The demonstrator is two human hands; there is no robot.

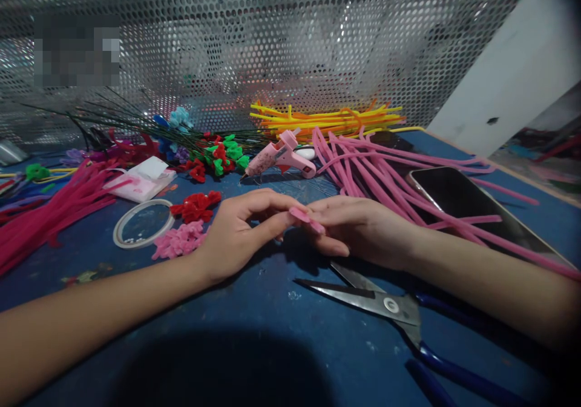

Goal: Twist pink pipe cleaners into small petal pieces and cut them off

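Observation:
Between my two hands is a short bent piece of pink pipe cleaner (308, 220). My left hand (245, 228) pinches its near end between thumb and forefinger. The fingers of my right hand (358, 225) close on its other side, with the palm partly turned up. Beside my left wrist lie a heap of small pink pipe-cleaner pieces (180, 240) and a red pipe-cleaner bunch (196, 206). Open-bladed scissors (390, 305) with blue handles rest on the table below my right hand.
A pink glue gun (281, 154) stands behind my hands. Long pink pipe cleaners (376, 171) spread over a phone (447, 192) at right. Yellow pipe cleaners (318, 119) lie at the back. At left are a tape roll (118, 228), magenta pipe cleaners (59, 213) and stemmed flowers (180, 118).

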